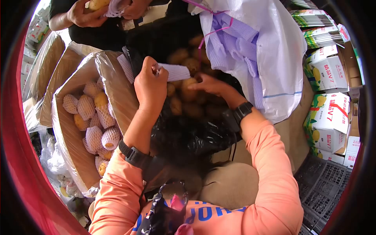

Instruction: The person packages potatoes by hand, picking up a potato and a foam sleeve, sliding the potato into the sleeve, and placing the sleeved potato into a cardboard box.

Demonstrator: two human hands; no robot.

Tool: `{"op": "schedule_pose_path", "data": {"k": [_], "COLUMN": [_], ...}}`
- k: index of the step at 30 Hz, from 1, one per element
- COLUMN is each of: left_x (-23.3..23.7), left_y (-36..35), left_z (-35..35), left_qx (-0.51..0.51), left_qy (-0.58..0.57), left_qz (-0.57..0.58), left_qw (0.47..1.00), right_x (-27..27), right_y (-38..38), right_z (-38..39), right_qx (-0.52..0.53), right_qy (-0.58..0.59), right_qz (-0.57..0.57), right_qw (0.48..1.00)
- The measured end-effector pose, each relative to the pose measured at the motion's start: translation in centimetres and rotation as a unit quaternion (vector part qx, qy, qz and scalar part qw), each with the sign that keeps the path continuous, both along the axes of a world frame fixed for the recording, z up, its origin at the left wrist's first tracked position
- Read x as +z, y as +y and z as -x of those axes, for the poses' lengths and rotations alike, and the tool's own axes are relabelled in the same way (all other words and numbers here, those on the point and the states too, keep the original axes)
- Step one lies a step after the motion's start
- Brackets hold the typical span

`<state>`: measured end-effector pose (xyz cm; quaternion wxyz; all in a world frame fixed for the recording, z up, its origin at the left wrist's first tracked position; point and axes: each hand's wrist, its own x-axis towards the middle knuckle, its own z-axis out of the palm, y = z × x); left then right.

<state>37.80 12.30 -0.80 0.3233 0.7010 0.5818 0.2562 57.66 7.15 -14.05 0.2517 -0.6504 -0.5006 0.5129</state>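
A white foam sleeve (176,73) lies over the far left part of the black bag (196,135), held in the left hand (152,82). The fingers of that hand are clenched around the near end of the sleeve, and its other end points right, over the fruit in the bag. The right hand (209,85) reaches in over the bag from the right, its fingers touching a yellow fruit (188,85) close to the sleeve's free end; whether they grip it, I cannot tell. More yellow fruit, blurred and in shadow, fills the bag around this one.

Another pale foam sleeve (125,67) lies at the bag's far left edge. Left of the bag stands an open cardboard box (80,166) with a clear plastic liner, containing fruit in netted foam (94,137), some with yellow skin showing. Right of the bag and beyond it is a white sack (282,58), open on purple foam sleeves (235,45), with a pink ribbon (215,29) crossing its mouth.

Beyond the bag, to the left, a co-worker's hands (84,16) hold a yellow fruit and a foam net. Well to the right of the bag, printed cartons (328,117) stand stacked, with black plastic crates (325,182) on their near side. Clear plastic bags (58,162) lie farther left of the bag, past the box.
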Motion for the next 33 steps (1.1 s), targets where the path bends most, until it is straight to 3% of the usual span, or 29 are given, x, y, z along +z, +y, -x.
{"op": "schedule_pose_path", "data": {"k": [1,3,4,5,7,9,10,11,12,13,16,18,20,21,23,25,26,27,29,31,33], "left_x": [-0.4,-1.7,-1.5,-2.4,-4.7,-3.1,-3.4,-3.7,-2.7,-1.5,-0.9,-0.4,0.5,1.2,2.0,3.7,5.2,6.7,8.4,9.3,9.0], "left_y": [0.0,0.0,-0.1,0.6,0.9,-0.5,-0.6,-0.4,-0.7,-1.0,-0.8,-0.8,-0.9,-1.0,-0.2,0.1,-0.4,-0.7,-0.6,-0.4,-1.3], "left_z": [0.0,0.1,0.1,0.1,-0.5,-1.0,-1.4,-1.5,-1.4,-1.4,-0.6,0.0,0.3,0.6,2.2,4.2,5.3,6.7,10.3,15.8,21.3], "left_qx": [0.002,-0.035,-0.045,-0.093,-0.176,-0.23,-0.231,-0.235,-0.211,-0.192,-0.21,-0.23,-0.262,-0.248,-0.237,-0.155,-0.111,-0.066,-0.007,-0.075,-0.142], "left_qy": [-0.004,-0.112,-0.135,-0.16,-0.259,-0.336,-0.353,-0.371,-0.421,-0.472,-0.509,-0.529,-0.575,-0.571,-0.51,-0.345,-0.209,-0.063,0.087,0.111,0.125], "left_qz": [-0.006,-0.238,-0.188,-0.224,0.02,0.156,0.149,0.142,0.209,0.271,0.39,0.39,0.394,0.369,0.311,0.153,0.022,-0.112,-0.144,-0.113,-0.128], "left_qw": [1.0,0.964,0.972,0.957,0.949,0.9,0.894,0.887,0.857,0.816,0.738,0.718,0.667,0.691,0.767,0.913,0.971,0.989,0.986,0.985,0.974], "right_x": [0.7,2.8,5.0,5.8,6.5,9.3,8.0,8.9,6.3,7.3,7.4,7.7,8.9,9.7,12.1,12.1,13.4,15.1,17.3,16.1,14.2], "right_y": [0.3,0.3,-0.1,-0.2,-0.3,-1.2,-1.0,-0.5,-0.6,-0.5,-0.6,-0.9,-1.3,-1.8,-2.1,-1.9,-2.6,-3.1,-3.4,-1.9,-1.0], "right_z": [-0.2,-0.1,0.6,0.7,0.8,1.4,1.2,0.9,-0.3,0.1,0.8,1.6,2.3,2.6,4.0,5.2,7.0,9.4,12.1,9.8,7.0], "right_qx": [0.002,-0.094,-0.143,-0.136,-0.123,-0.066,-0.088,-0.038,-0.201,-0.252,-0.155,-0.018,-0.031,-0.049,-0.153,-0.19,-0.164,-0.138,-0.039,-0.013,-0.102], "right_qy": [-0.004,0.264,0.378,0.377,0.254,0.127,0.173,-0.126,0.217,0.33,0.309,0.602,0.599,0.594,0.417,0.136,0.145,0.155,0.31,0.276,0.127], "right_qz": [-0.006,-0.005,-0.009,-0.014,-0.117,-0.168,-0.228,-0.297,-0.212,-0.209,-0.178,-0.104,-0.12,-0.138,-0.232,-0.363,-0.384,-0.409,-0.386,-0.339,-0.284], "right_qw": [1.0,0.96,0.915,0.916,0.952,0.975,0.954,0.946,0.931,0.885,0.921,0.791,0.791,0.791,0.866,0.902,0.897,0.889,0.868,0.899,0.945]}}
